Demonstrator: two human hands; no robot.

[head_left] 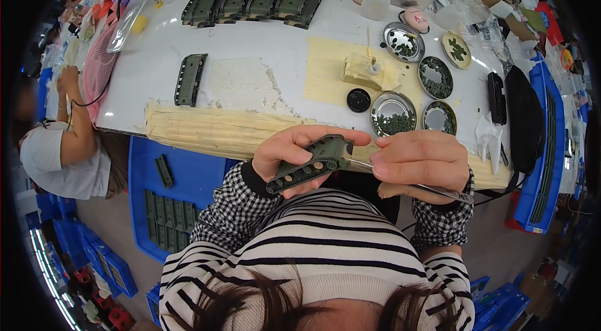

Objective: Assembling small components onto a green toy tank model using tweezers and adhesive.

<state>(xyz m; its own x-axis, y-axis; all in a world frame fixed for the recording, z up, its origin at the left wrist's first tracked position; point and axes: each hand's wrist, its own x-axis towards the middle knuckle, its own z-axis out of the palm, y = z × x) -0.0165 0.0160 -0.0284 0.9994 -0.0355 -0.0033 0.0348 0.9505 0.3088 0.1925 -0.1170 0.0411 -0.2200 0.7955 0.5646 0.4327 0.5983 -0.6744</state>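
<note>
The left hand (282, 150) is clamped on the part (307, 169), a long, dark green shell with round studs, held at the near edge of the bench (141, 90). The right hand (424, 159) grips a slender metal tool (441, 192), tip at the part's end. Shiny round dishes (394, 102) holding green pieces stand toward the right edge.

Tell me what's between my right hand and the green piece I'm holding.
A slim metal tool, gripped by your right hand, shows there in the head view.
</note>
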